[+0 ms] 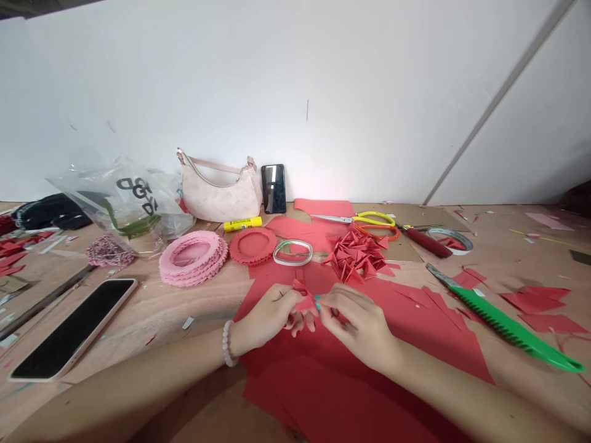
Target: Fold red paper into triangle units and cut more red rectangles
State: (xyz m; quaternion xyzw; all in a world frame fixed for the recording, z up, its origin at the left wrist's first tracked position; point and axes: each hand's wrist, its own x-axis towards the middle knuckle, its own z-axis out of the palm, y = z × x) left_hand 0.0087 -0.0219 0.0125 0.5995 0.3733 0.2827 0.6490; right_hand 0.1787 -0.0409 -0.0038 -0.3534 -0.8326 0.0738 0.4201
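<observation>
Both my hands meet over red paper sheets (351, 381) in the middle of the table. My left hand (270, 315), with a bead bracelet on the wrist, and my right hand (355, 320) pinch a small folded red paper piece (303, 296) between their fingertips. Just beyond them lies a pile of folded red paper triangles (357, 255).
A stack of pink paper rings (192, 258), a red paper ring (252, 246) and a tape roll (292, 252) lie behind my hands. Yellow scissors (369, 219), a glue stick (242, 224), a green-handled knife (503, 323), a phone (76, 326), a pink handbag (217, 187) and a plastic bag (124, 200) surround them.
</observation>
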